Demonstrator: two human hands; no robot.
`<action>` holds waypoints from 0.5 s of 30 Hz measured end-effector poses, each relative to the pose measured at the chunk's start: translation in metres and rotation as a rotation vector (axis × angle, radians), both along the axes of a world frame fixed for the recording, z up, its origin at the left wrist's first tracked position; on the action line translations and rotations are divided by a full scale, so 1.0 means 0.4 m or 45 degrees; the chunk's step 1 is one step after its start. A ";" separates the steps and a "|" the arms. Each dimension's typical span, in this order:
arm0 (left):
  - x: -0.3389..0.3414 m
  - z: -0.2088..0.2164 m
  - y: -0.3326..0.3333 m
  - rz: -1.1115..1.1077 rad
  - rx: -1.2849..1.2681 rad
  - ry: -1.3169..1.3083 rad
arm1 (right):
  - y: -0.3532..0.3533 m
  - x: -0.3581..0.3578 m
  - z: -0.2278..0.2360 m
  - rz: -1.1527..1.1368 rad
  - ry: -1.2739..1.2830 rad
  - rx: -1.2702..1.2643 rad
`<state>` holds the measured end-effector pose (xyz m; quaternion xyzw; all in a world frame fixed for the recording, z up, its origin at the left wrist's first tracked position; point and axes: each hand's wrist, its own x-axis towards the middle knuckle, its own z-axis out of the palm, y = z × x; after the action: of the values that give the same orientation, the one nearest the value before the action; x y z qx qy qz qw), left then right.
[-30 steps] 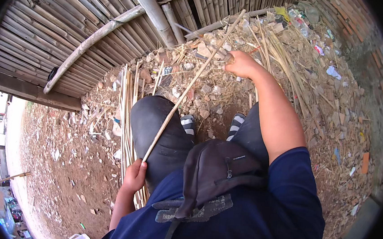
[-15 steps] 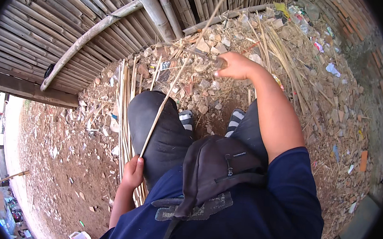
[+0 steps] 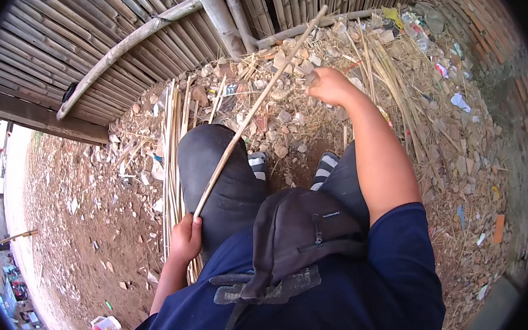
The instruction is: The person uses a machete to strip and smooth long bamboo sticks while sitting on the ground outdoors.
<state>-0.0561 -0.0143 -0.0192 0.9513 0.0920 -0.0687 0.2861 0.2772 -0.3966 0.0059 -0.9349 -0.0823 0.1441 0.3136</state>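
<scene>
All places relative to the black bag on the wearer's front.

Stick: starts left of the bag, slants forward and right over the left trouser leg; far end is well forward of the bag, near the foot of the bamboo wall.

Left hand: left of the bag, pinching the stick's near end, thumb on top.

Right hand: well forward of the bag, just right of the stick, fingers curled round a dark tool. Shape too small to make out; can't tell if it touches the stick.

In the way: the leg sits right under the stick. Rubble and dry straw fill the ground forward of the bag, past the striped sandals. A bundle of pale strips lies left of the bag, beside the leg; more loose strips lie forward-right. A thick bamboo post stands forward-left. Further right of the bag: a white scrap, an orange-brown slab, a brick wall.
</scene>
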 end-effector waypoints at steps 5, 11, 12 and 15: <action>0.002 -0.003 0.015 -0.018 -0.046 0.020 | 0.047 -0.038 0.013 0.178 -0.095 -0.091; -0.004 -0.009 0.017 -0.032 -0.108 0.012 | 0.149 -0.147 0.090 0.883 0.043 -0.185; -0.003 -0.019 0.016 -0.025 -0.112 -0.006 | 0.132 -0.132 0.080 0.730 0.086 -0.134; -0.003 -0.016 0.014 -0.017 -0.078 -0.014 | 0.033 -0.019 0.004 0.244 0.056 -0.029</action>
<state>-0.0573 -0.0086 -0.0254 0.9430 0.0820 -0.0683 0.3153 0.2696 -0.3834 0.0077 -0.9229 -0.1627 0.1949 0.2895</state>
